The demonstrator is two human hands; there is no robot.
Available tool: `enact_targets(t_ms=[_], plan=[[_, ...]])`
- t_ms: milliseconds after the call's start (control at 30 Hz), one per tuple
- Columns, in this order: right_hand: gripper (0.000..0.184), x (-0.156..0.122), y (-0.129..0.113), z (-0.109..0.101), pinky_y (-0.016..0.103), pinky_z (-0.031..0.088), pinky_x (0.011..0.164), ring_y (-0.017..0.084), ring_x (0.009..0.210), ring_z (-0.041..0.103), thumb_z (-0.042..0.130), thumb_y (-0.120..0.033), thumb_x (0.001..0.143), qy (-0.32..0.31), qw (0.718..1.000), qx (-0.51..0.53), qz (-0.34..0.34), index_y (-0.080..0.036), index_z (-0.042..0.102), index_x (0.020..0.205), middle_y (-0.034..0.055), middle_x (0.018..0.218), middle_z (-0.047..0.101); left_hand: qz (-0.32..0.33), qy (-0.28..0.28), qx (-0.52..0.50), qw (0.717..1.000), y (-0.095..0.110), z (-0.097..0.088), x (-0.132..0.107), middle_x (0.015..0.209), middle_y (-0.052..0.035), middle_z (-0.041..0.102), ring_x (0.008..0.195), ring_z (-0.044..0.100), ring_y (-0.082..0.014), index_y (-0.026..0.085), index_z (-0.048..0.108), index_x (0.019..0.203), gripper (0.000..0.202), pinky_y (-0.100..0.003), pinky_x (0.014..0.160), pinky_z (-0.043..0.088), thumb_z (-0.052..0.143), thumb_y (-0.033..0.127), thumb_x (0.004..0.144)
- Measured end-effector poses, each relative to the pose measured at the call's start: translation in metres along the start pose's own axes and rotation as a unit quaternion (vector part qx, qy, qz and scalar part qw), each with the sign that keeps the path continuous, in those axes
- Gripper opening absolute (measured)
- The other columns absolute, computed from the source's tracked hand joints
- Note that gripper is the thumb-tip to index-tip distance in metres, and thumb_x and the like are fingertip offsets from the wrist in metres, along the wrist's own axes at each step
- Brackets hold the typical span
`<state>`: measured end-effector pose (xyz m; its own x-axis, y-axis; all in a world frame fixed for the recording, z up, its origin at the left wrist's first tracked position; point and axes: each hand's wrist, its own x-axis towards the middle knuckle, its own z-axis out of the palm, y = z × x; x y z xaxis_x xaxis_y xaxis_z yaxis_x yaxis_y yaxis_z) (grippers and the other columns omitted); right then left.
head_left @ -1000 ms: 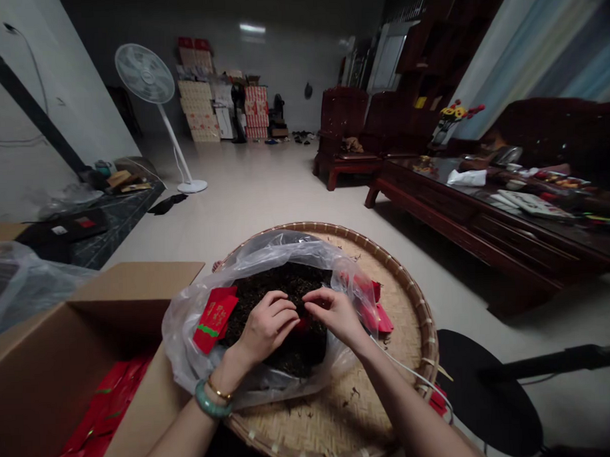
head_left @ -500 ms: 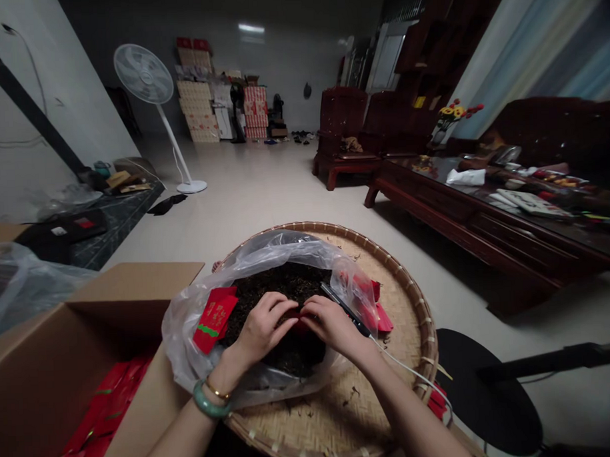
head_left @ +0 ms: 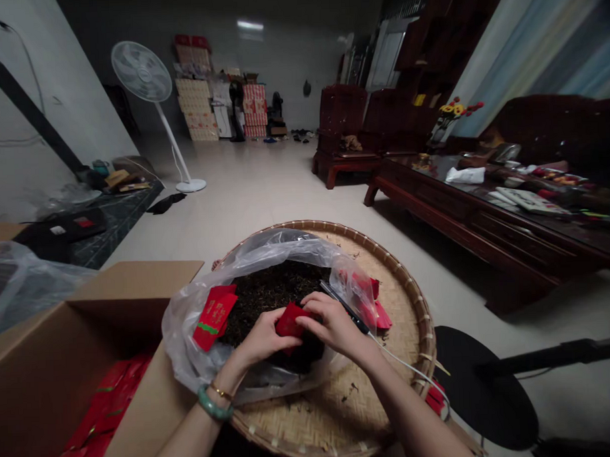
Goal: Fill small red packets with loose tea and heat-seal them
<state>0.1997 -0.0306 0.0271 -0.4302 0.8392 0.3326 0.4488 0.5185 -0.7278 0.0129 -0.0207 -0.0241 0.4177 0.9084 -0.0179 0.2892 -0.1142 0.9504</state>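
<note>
Red packet (head_left: 289,318): held above dark leaves (head_left: 267,290) inside plastic bag (head_left: 181,333).
Left hand (head_left: 263,336): grip clamped on packet's left side.
Right hand (head_left: 334,326): grip clamped on packet's right edge.
Bamboo tray (head_left: 405,311): bag supported.

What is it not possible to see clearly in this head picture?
Head view: held red packet, partly covered by the left hand and right hand.
Head view: gold writing on green-banded packets, too small to read.
Head view: cardboard box, cut off by the left and bottom edges.
</note>
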Motion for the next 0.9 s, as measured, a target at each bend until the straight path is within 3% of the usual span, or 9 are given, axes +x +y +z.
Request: enact_targets(t_ms=[267,400,500,633,733,900], plan=[[0.023,0.004,0.006,-0.007,0.03,0.043,0.079,0.017,0.088,0.056,0.058,-0.031,0.085,-0.008,0.997,0.065,0.034,-0.018,0.06,0.066,0.0056,0.095,0.058,-0.052,-0.032,-0.049,0.997,0.0,-0.006,-0.01,0.064,0.0045,0.056,0.058,0.046,-0.0101,0.01,0.066,0.083,0.031,-0.022,0.057,0.039,0.076,0.023,0.056],[0.011,0.002,-0.003,-0.006,0.031,0.044,0.081,0.018,0.09,0.056,0.061,-0.031,0.081,0.019,0.998,0.061,0.019,-0.02,0.064,0.081,0.0058,0.096,0.058,-0.03,0.006,-0.038,0.999,-0.002,-0.004,-0.01,0.075,0.0003,0.065,0.068,0.054,-0.0147,0.011,0.068,0.088,0.034,-0.025,0.067,0.045,0.076,0.021,0.056],[0.021,0.003,-0.006,-0.004,0.034,0.044,0.085,0.021,0.097,0.055,0.069,-0.032,0.075,-0.017,1.0,0.019,0.014,-0.023,0.068,0.094,0.0065,0.103,0.059,-0.019,0.016,-0.015,1.0,-0.003,-0.001,-0.01,0.08,-0.0014,0.068,0.073,0.057,-0.0167,0.011,0.069,0.09,0.033,-0.026,0.071,0.045,0.074,0.019,0.059],[0.01,0.005,-0.003,-0.001,0.032,0.045,0.078,0.019,0.088,0.057,0.065,-0.031,0.08,-0.066,0.997,-0.009,0.04,-0.023,0.072,0.081,0.0047,0.093,0.062,-0.008,0.005,0.014,1.0,-0.004,0.003,-0.011,0.081,0.0005,0.068,0.071,0.057,-0.0155,0.013,0.069,0.091,0.032,-0.025,0.069,0.045,0.073,0.018,0.059],[0.019,0.007,-0.002,-0.002,0.03,0.045,0.073,0.017,0.081,0.057,0.061,-0.03,0.083,-0.082,0.995,-0.013,0.047,-0.021,0.071,0.07,0.0037,0.085,0.062,-0.016,0.003,0.011,1.0,-0.005,0.006,-0.012,0.079,0.0016,0.066,0.069,0.056,-0.0143,0.013,0.069,0.089,0.032,-0.024,0.067,0.044,0.073,0.017,0.058],[0.016,0.005,-0.008,-0.014,0.029,0.045,0.082,0.018,0.093,0.059,0.067,-0.028,0.079,-0.084,0.995,-0.027,0.047,-0.02,0.071,0.092,0.006,0.101,0.063,-0.037,0.024,-0.044,0.998,-0.009,0.009,-0.012,0.078,0.0005,0.066,0.069,0.055,-0.0142,0.011,0.067,0.091,0.033,-0.023,0.065,0.044,0.073,0.016,0.058]])
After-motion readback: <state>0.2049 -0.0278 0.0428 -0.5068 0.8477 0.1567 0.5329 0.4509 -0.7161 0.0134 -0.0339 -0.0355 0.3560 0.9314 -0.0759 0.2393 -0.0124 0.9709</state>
